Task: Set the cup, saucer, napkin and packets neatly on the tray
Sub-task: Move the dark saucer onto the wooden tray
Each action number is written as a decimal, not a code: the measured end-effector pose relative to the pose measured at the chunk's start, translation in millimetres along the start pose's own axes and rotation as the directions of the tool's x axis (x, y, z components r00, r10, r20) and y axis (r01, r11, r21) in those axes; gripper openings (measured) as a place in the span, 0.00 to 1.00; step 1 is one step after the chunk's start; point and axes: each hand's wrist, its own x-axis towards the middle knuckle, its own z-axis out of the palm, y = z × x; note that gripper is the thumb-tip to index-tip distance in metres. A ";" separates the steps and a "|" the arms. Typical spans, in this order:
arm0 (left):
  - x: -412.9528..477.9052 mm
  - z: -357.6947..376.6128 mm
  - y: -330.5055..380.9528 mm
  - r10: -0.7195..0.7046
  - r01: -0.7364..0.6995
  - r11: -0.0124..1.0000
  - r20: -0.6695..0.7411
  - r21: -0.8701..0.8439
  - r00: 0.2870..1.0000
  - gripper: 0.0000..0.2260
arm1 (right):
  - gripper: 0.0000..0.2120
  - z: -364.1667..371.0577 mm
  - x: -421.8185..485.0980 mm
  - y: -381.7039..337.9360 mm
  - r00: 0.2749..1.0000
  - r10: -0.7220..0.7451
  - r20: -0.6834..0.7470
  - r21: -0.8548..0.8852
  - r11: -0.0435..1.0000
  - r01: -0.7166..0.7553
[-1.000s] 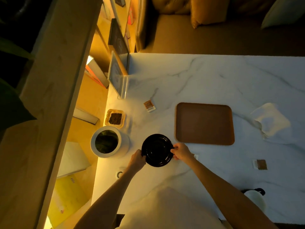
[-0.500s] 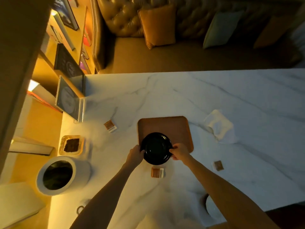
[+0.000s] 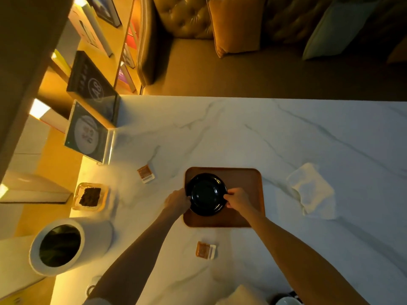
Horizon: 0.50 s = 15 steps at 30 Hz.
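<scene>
Saucer [image 3: 206,194] moved onto tray [image 3: 244,179], flat, both hands gripping.

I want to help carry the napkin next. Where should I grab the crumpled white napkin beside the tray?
Pinch the napkin at its raised, folded far corner, coming straight down from above. It lies loosely crumpled on the marble table, apart from the tray, so that lifted fold likely gives fingers something to catch; the flat edges hug the table.
</scene>
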 end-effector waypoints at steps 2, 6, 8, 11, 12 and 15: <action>4.0 2.1 0.7 0.003 -0.003 0.999 0.000 0.046 1.000 0.11 | 0.10 0.2 4.7 1.8 1.000 -0.001 0.013 -0.003 1.000 0.001; 6.1 7.7 -0.7 -0.004 0.004 0.996 -0.007 0.091 1.000 0.12 | 0.10 0.4 8.3 6.4 1.000 -0.019 0.021 -0.003 1.000 0.019; 6.3 8.9 -1.7 -0.019 0.020 0.996 -0.011 0.085 1.000 0.13 | 0.11 1.1 7.7 7.7 0.999 -0.024 0.029 0.002 1.000 0.024; 2.1 11.2 -2.9 -0.044 0.046 0.997 -0.047 0.055 0.998 0.13 | 0.16 2.9 2.2 12.0 0.998 -0.039 0.048 -0.017 0.999 0.040; -1.2 12.4 -3.5 -0.052 0.055 0.998 -0.092 0.032 0.994 0.13 | 0.17 4.1 -0.7 14.5 0.998 -0.060 0.037 -0.050 0.997 0.062; -15.8 22.8 -7.6 0.002 -0.013 0.999 -0.235 -0.047 0.972 0.17 | 0.23 11.1 -12.0 26.1 0.984 -0.170 -0.054 -0.153 0.975 0.160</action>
